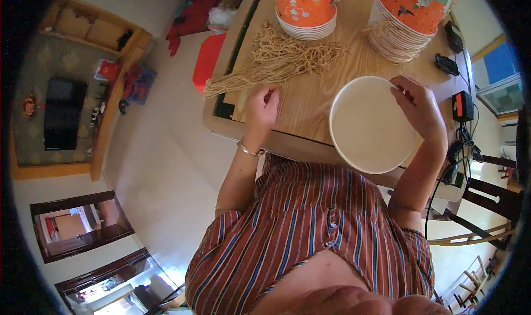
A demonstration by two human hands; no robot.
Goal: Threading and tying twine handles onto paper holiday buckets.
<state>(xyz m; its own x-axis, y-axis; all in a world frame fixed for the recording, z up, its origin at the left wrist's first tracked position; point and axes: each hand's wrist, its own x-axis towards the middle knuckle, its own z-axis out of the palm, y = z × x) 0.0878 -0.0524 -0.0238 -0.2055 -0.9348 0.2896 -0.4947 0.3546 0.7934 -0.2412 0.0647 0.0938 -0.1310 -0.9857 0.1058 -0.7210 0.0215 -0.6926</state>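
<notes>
A white round paper bucket [371, 129] lies in front of me at the table's near edge, its open mouth facing up toward me. My right hand [420, 106] is closed at the bucket's upper right rim, fingertips pinched against it. My left hand [262, 109] is held apart from the bucket, to its left, with fingers curled together. Whatever may be in that pinch is too small to make out. Just beyond my left hand, a loose bundle of tan twine cords [287, 58] spreads over the wooden table [310, 102].
Two stacks of orange patterned paper buckets, a left stack [306, 11] and a right stack [406, 24], stand at the far side. More cords hang on the right stack. Black adapters [462, 106] and cables line the right edge. A red stool [208, 62] stands left of the table.
</notes>
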